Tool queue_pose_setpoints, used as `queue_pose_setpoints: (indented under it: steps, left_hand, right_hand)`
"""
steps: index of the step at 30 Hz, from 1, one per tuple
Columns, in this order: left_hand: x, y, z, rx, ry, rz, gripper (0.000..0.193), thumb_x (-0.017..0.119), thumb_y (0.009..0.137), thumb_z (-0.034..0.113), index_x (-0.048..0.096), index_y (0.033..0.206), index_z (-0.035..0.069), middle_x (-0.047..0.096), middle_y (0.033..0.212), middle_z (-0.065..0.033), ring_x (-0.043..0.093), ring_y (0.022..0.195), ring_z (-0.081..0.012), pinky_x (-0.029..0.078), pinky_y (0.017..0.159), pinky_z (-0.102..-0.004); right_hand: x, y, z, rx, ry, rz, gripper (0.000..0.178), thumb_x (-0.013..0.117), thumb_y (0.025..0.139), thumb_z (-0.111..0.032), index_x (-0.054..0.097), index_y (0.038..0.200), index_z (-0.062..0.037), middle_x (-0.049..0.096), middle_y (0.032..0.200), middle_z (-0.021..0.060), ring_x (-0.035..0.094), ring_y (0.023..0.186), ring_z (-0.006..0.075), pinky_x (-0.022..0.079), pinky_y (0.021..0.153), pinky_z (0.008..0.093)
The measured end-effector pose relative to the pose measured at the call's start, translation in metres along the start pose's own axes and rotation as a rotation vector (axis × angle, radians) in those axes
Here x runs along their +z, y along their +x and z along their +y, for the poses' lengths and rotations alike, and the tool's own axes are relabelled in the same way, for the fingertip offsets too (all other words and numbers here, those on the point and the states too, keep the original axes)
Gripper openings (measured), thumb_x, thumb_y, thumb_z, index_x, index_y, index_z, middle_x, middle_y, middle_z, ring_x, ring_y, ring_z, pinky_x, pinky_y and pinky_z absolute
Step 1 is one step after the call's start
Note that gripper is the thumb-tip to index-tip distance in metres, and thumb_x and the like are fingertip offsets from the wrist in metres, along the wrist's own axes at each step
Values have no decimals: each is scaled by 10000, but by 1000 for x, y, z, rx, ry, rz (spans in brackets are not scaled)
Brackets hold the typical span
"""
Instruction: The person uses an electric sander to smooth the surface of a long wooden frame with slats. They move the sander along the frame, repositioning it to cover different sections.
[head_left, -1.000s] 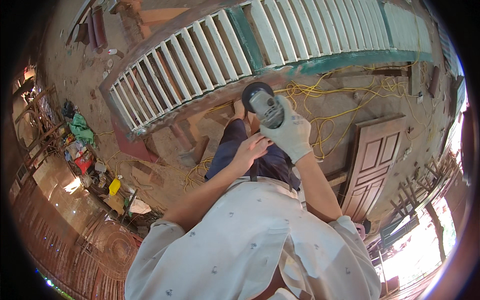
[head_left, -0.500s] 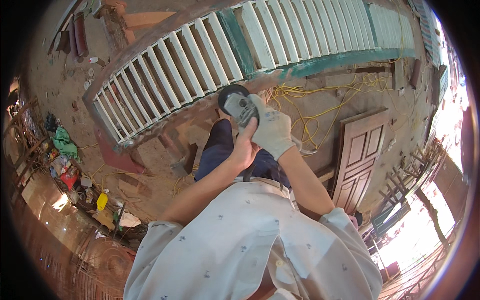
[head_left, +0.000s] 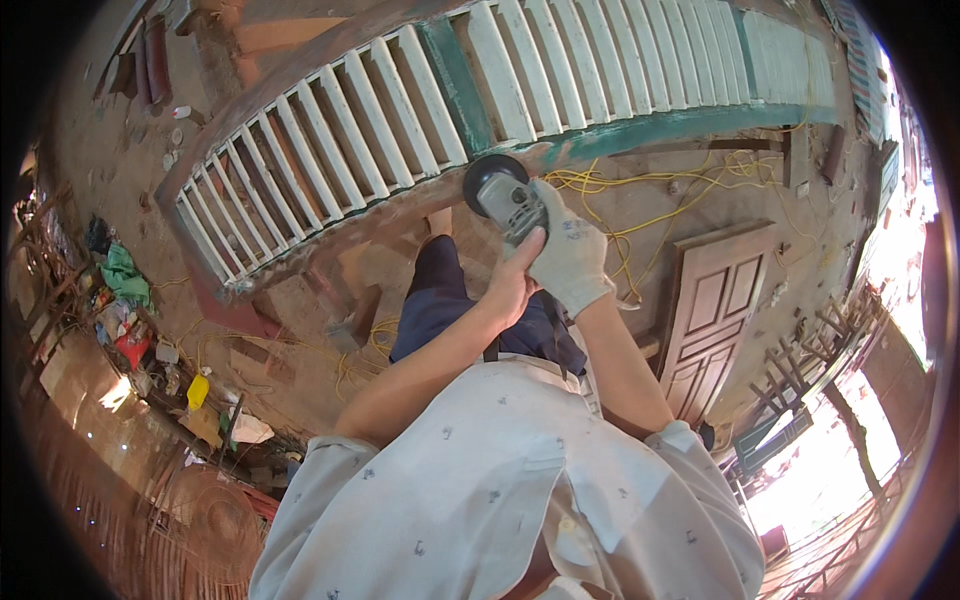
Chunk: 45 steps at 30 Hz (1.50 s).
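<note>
A grey angle grinder [head_left: 511,205] with a round black disc [head_left: 490,178] is held out in front of me in both hands. My bare left hand [head_left: 512,285] is closed on its body from the near side, thumb along the top. My right hand [head_left: 572,250], in a whitish work glove, wraps the grinder from the right. The disc lies over the near edge of a long louvred shutter [head_left: 466,85] with white slats and worn green and brown frame parts. Whether the disc touches the wood I cannot tell.
Yellow cable [head_left: 655,222] lies looped on the floor to the right, near a brown panelled door [head_left: 712,315]. Wood pieces [head_left: 355,318] lie by my legs. Along the left are a green cloth [head_left: 122,272], a yellow container [head_left: 198,392] and mixed rubbish.
Both hands have carried the grinder to the right along the shutter's near edge. Its black disc now shows more fully. The grip looks the same.
</note>
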<state>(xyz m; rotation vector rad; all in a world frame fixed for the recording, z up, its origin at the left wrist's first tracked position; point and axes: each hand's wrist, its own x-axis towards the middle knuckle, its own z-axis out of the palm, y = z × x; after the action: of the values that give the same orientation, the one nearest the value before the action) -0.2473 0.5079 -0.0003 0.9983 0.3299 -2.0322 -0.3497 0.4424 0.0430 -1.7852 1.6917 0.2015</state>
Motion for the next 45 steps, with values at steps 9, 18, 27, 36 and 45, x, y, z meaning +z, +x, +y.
queue_pose_setpoints:
  steps: [9,18,27,36,45]
  left_hand:
    - [9,5,9,-30,64,-1,474,600,1111,431,565,1465,119,700,1353,-26,696,1220,-150,583,1030,-386]
    - [3,0,4,-76,125,-6,492,643,1084,453,580,1462,144,713,1319,-6,711,1165,-137,587,983,-371]
    - [1,7,20,-65,201,-2,512,657,1064,489,595,1447,155,717,1288,20,705,1154,-116,585,965,-369]
    - [-5,11,21,-70,209,-34,485,655,1073,458,598,1433,137,718,1285,17,722,1125,-115,606,949,-351]
    - [-6,7,5,-69,117,-26,474,629,1098,423,585,1452,111,715,1304,-15,706,1189,-147,590,999,-405]
  right_hand:
    - [-10,9,-3,47,50,4,812,770,845,-374,471,1571,-164,766,1164,184,765,1031,369,584,855,496]
    - [-6,-2,3,117,55,-25,841,783,829,-390,468,1572,-156,764,1161,191,765,1023,384,584,853,503]
    - [-11,9,-5,99,89,-9,812,779,827,-354,477,1548,-134,766,1150,192,767,998,395,587,837,506]
    - [-9,9,-5,87,122,41,780,771,830,-319,496,1529,-109,763,1129,197,766,969,389,587,806,498]
    - [-11,4,0,90,101,-21,822,766,833,-336,468,1571,-130,766,1110,185,766,966,383,581,837,499]
